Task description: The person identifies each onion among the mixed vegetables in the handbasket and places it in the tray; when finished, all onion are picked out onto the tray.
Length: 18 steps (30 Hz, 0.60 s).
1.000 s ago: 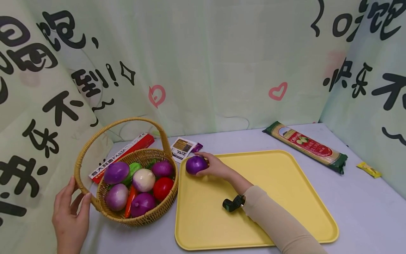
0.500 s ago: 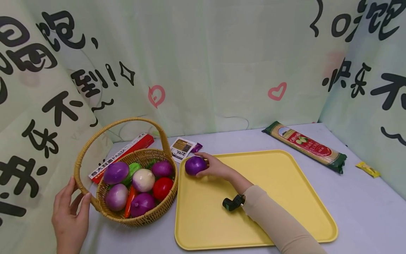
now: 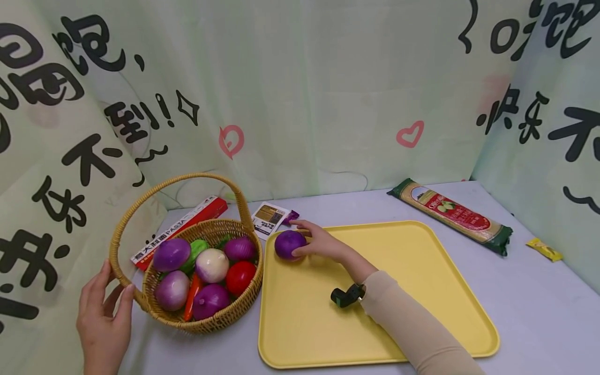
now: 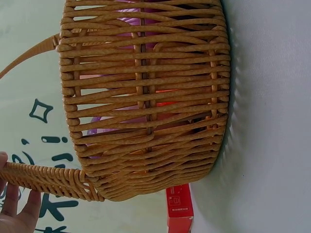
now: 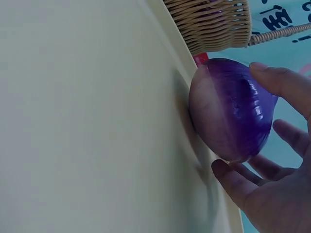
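Note:
At the far left corner of the yellow tray (image 3: 384, 291) sits a round purple onion (image 3: 289, 245), glossy and dark on one side, paler on the other in the right wrist view (image 5: 231, 111). My right hand (image 3: 323, 245) is around it, fingers spread and loosened, thumb tip at its upper side and the other fingertips beside it. My left hand (image 3: 104, 317) grips the base of the handle of the wicker basket (image 3: 206, 327). In the basket lie several purple onions, a pale purple-white one (image 3: 212, 266), a tomato (image 3: 241, 278), a carrot-like orange piece (image 3: 192, 297) and a green vegetable (image 3: 196, 255).
Behind the basket lies a red pasta box (image 3: 206, 211), with a printed card (image 3: 270, 219) and a small purple wrapper (image 3: 291, 216) next to it. A noodle packet (image 3: 452, 213) and a yellow sachet (image 3: 544, 250) lie at the right. Printed curtains (image 3: 328, 94) surround the table.
My right fingers have loosened and drawn slightly back from the onion, which stays on the tray corner. The left hand and basket have not moved.

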Each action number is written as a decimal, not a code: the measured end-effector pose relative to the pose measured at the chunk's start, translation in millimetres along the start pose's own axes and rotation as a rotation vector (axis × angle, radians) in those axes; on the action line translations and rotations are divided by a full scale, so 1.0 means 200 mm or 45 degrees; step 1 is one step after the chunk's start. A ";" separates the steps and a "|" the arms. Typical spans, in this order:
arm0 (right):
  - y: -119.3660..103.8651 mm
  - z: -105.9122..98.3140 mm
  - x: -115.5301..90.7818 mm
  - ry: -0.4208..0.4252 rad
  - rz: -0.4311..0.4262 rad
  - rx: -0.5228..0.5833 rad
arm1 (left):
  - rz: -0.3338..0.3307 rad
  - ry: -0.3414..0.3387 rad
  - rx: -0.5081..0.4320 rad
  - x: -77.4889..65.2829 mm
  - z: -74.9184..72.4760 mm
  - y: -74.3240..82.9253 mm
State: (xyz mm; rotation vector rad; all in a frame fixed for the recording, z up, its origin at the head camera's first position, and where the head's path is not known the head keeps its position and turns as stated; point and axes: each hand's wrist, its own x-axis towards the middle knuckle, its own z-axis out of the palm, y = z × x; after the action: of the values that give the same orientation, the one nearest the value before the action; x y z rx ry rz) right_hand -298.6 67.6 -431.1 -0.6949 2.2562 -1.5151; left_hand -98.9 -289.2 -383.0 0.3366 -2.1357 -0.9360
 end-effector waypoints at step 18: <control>-0.01 -0.07 -0.02 0.053 -0.001 -0.024 | -0.027 -0.005 0.015 0.00 0.00 -0.01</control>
State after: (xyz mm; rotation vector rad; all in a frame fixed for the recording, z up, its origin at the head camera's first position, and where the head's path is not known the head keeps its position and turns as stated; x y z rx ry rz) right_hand -302.9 79.5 -424.5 -0.6756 2.3040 -1.5240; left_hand -99.4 -289.6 -384.4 0.3647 -2.1456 -0.9374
